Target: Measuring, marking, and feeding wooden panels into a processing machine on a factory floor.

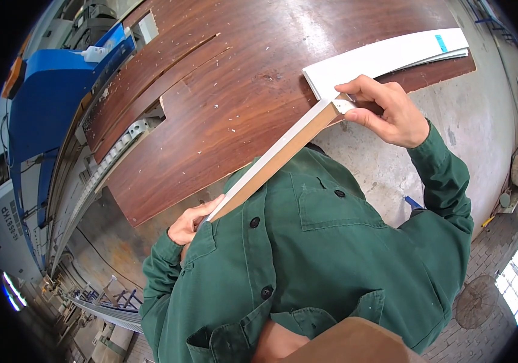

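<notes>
Item: narrow board strip (277,158), white on its face, raw tan fibreboard along the visible edge. It runs diagonally from lower left to upper right, lying against the chest of a green buttoned work jacket (319,242).

Left hand (189,227): at the strip's lower end, fingers curled around it just beside the jacket's sleeve; grip closed on the strip, though the fingertips are partly hidden.

Right hand (386,109): at the strip's upper end, thumb and fingers pinched narrowly on a loose tab of white edge banding (345,106) at the strip's corner.

Surroundings: a large dark wood-grain panel (229,103) forms the work surface beyond the strip, scattered with pale chips and cut with notches at its left side. A stack of white sheets (392,57) lies on its upper right part, just beyond the right hand, carrying a small blue label (441,43). A blue machine (47,103) stands to the left, with a roller rail along its flank. Grey concrete floor (482,121) shows at right.
</notes>
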`<act>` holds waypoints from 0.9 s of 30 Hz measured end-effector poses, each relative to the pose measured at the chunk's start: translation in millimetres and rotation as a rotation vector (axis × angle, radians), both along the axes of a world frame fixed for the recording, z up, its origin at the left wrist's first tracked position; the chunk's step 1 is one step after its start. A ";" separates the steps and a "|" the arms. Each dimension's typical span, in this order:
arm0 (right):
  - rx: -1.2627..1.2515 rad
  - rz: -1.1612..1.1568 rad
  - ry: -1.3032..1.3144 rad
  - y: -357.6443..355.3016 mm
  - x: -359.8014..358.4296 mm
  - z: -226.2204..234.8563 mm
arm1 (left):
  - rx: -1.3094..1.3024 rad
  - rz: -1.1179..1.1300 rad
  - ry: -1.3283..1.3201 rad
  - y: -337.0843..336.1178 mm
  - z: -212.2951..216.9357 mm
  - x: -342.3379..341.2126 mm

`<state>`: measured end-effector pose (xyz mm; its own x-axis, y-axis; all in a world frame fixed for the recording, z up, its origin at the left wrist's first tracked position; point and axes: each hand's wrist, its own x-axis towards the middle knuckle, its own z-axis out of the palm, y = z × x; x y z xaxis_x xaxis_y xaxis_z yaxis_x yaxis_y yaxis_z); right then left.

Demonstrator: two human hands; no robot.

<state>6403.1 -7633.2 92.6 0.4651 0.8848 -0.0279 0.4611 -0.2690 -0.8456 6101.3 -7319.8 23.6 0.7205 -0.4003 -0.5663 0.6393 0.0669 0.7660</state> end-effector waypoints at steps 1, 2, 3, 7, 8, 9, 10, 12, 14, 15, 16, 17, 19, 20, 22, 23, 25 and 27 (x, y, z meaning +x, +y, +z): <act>0.006 0.007 0.000 -1.0 0.4 -2.5 | -0.003 0.002 -0.003 -1.0 1.8 1.0; 0.013 0.014 -0.001 -1.5 0.4 -3.8 | -0.006 0.004 -0.007 -1.6 2.8 1.4; 0.014 0.016 0.001 -1.2 0.8 -3.5 | -0.005 0.006 -0.005 -1.9 3.1 1.2; -0.011 0.016 0.006 -0.2 1.1 -4.4 | 0.017 -0.007 -0.020 -0.4 1.3 1.1; 0.012 0.016 -0.014 -0.1 1.4 -5.6 | 0.003 -0.009 -0.040 0.5 0.4 1.6; 0.014 0.017 -0.012 0.1 2.1 -5.5 | 0.004 -0.008 -0.039 0.1 1.4 1.3; -0.012 0.025 0.000 0.3 3.1 -4.7 | 0.027 -0.018 -0.025 -0.5 2.8 1.4; -0.037 0.032 0.013 0.9 4.6 -5.4 | 0.050 -0.028 -0.011 -0.4 3.8 1.6; 0.015 0.053 0.001 1.9 6.4 -7.2 | 0.060 -0.045 -0.021 0.4 3.8 2.1; 0.016 0.051 0.001 2.1 8.0 -7.5 | 0.060 -0.047 -0.020 0.5 4.8 3.6; -0.007 0.073 -0.012 2.2 10.3 -7.3 | 0.036 -0.036 -0.009 0.0 6.9 5.7; -0.030 0.095 -0.026 2.4 12.6 -7.5 | 0.012 -0.025 0.003 -0.1 8.2 7.2; -0.045 0.080 0.051 2.1 16.5 -7.2 | 0.062 -0.024 -0.054 -0.1 6.1 5.1; -0.061 0.069 0.126 1.5 17.8 -7.1 | 0.111 -0.020 -0.112 0.2 5.8 4.5; 0.071 -0.065 0.240 0.0 16.4 -13.7 | 0.205 -0.051 -0.181 6.2 9.4 7.0; 0.205 -0.196 0.354 -1.6 16.0 -17.1 | 0.300 -0.079 -0.247 8.2 13.0 9.5; 0.167 -0.223 0.347 -7.9 21.3 -10.5 | 0.613 -0.066 -0.441 13.0 25.9 12.9; -0.016 -0.148 0.458 -25.1 19.4 1.6 | 1.032 -0.069 -0.513 11.2 49.8 16.8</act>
